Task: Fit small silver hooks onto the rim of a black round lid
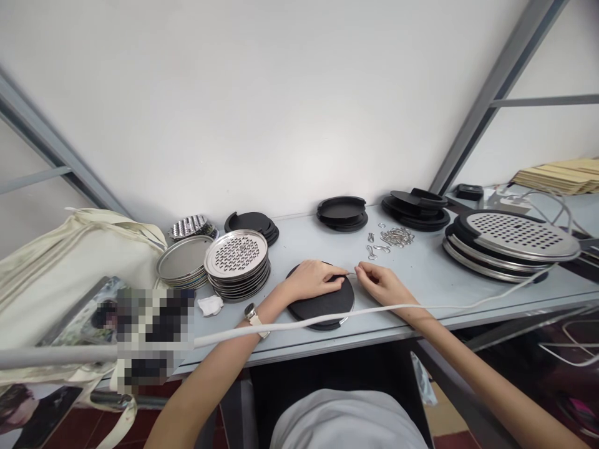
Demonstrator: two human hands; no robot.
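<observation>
A pale table (299, 243) spans the view; with the black disc (318, 308) near its front edge as the clock's centre, a cream bag (98, 249) slumps between nine and ten. A stack of discs (515, 234), topped by a perforated silver one, stands between two and three. Towards ten sits a pile of grater plates (241, 252), with a stack of plain metal discs (182, 259) just beyond it. Black holders (342, 212) stand a little past twelve.

The black disc lies flat under the left hand (314, 279), which rests palm down across its upper part. The right hand (381, 284), towards three and apart from the left, has thumb and fingertips pinched on a thin metal piece (352, 273) that reaches to the left fingertips; whether those grip it, I cannot tell. Metal clips (397, 237) lie heaped near two, crumpled white tissue (210, 305) at nine.
</observation>
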